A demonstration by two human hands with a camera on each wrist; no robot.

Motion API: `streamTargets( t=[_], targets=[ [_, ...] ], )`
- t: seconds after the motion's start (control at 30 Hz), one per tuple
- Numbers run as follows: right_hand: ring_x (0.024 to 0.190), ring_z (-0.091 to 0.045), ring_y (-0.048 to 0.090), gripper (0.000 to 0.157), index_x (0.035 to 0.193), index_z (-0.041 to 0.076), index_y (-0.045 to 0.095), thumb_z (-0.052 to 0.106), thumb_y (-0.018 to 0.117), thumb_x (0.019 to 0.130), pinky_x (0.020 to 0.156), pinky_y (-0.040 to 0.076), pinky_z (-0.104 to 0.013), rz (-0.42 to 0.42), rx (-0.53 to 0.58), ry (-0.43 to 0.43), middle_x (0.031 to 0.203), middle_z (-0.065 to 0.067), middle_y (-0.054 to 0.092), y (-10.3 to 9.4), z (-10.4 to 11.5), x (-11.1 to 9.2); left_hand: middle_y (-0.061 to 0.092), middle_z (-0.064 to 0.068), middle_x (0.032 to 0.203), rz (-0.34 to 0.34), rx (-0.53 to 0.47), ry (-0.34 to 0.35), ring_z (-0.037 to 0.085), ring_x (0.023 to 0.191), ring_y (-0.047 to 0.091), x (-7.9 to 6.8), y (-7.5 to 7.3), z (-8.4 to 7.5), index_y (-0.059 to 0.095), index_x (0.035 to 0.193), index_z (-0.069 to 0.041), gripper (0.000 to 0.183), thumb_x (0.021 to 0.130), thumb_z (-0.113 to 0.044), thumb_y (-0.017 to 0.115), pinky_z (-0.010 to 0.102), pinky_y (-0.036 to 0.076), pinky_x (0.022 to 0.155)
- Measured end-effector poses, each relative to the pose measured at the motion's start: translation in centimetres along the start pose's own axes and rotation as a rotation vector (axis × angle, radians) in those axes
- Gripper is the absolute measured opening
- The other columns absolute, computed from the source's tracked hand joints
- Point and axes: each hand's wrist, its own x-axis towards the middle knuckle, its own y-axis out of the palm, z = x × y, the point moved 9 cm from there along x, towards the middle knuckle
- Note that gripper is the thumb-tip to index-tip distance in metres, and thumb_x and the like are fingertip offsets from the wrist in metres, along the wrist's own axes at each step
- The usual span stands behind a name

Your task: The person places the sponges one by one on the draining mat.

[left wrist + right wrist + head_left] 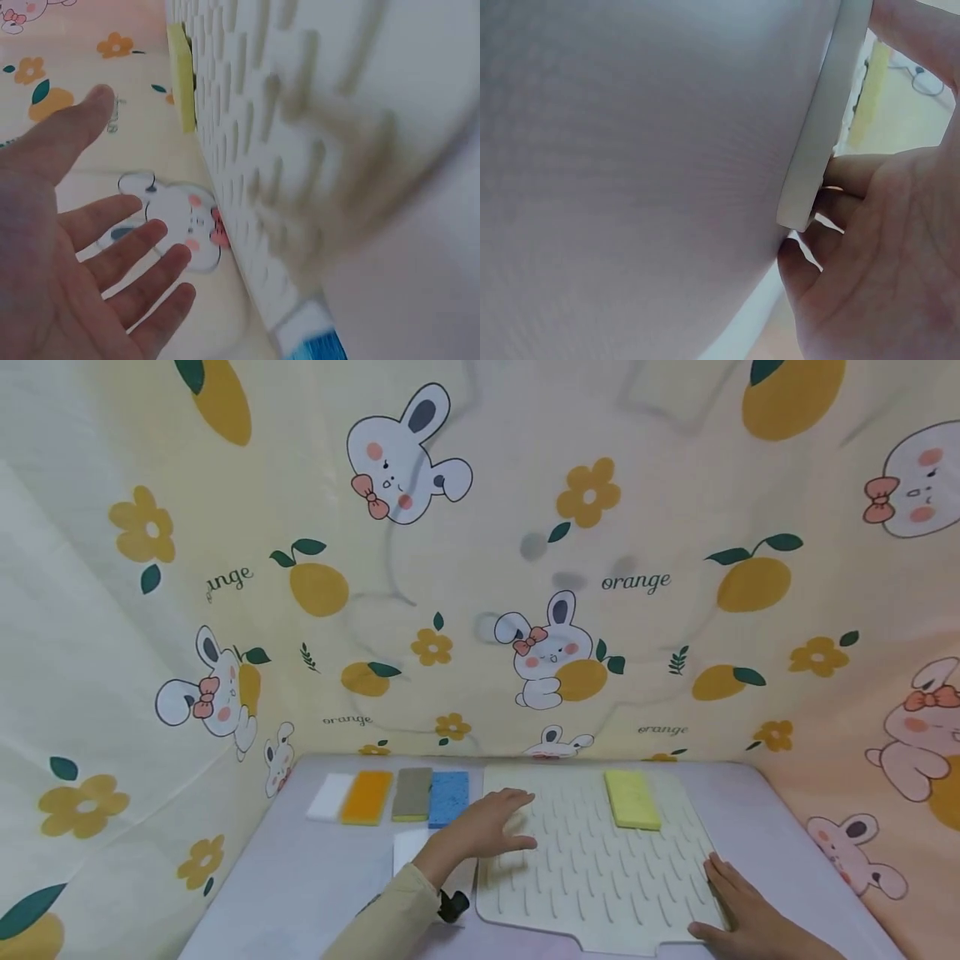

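Note:
A cream-coloured ridged board [585, 877] lies flat on the table, with a notch in its near edge. Toward its far right part rests a yellow sponge [633, 799]. My left hand [487, 827] hovers over the board's left side, fingers spread and holding nothing; the left wrist view shows its palm [82, 255] apart from the ridges. Along the board's right edge, my right hand [738, 906] rests with fairly straight fingers. In the right wrist view its fingertips touch the board's side edge [821, 127], and part of the fingers is hidden behind it.
Left of the board, at the back, a white sponge [330, 797], an orange sponge [367, 797], a grey-and-yellow sponge [412, 793] and a blue sponge [448, 797] lie in a row. Another white piece [408, 850] is partly under my left forearm. A patterned curtain [480, 560] encloses the table.

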Motion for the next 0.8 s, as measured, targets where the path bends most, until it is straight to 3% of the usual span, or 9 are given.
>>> streamTargets(
  t=[0.33, 0.53, 0.8],
  targets=[
    [0.147, -0.07, 0.018, 0.104, 0.157, -0.021, 0.028, 0.05, 0.073, 0.097, 0.106, 0.032, -0.088, 0.032, -0.006, 0.025, 0.163, -0.047, 0.018, -0.2, 0.4, 0.0, 0.043, 0.008, 0.169, -0.037, -0.067, -0.013, 0.031, 0.154, 0.043, -5.5, -2.2, 4.1, 0.045, 0.164, -0.017, 0.078, 0.1, -0.046, 0.077, 0.054, 0.041, 0.124],
    [0.146, -0.071, 0.017, 0.103, 0.157, -0.023, 0.026, 0.047, 0.073, 0.097, 0.106, 0.029, -0.089, 0.037, 0.008, 0.022, 0.162, -0.049, 0.016, -0.4, -0.1, 0.0, 0.042, 0.01, 0.17, -0.073, -0.073, 0.013, 0.034, 0.154, 0.043, -7.3, -2.6, 5.9, 0.044, 0.165, -0.015, 0.078, 0.1, -0.047, 0.076, 0.056, 0.042, 0.123],
    [0.145, -0.072, 0.017, 0.102, 0.156, -0.023, 0.026, 0.046, 0.073, 0.097, 0.106, 0.028, -0.09, 0.033, 0.024, 0.012, 0.162, -0.049, 0.016, 0.0, 0.1, 0.0, 0.04, 0.009, 0.171, -0.095, -0.074, -0.017, 0.037, 0.155, 0.04, -10.1, -3.1, 8.4, 0.045, 0.164, -0.015, 0.083, 0.097, -0.05, 0.079, 0.061, 0.04, 0.123]
  ],
)
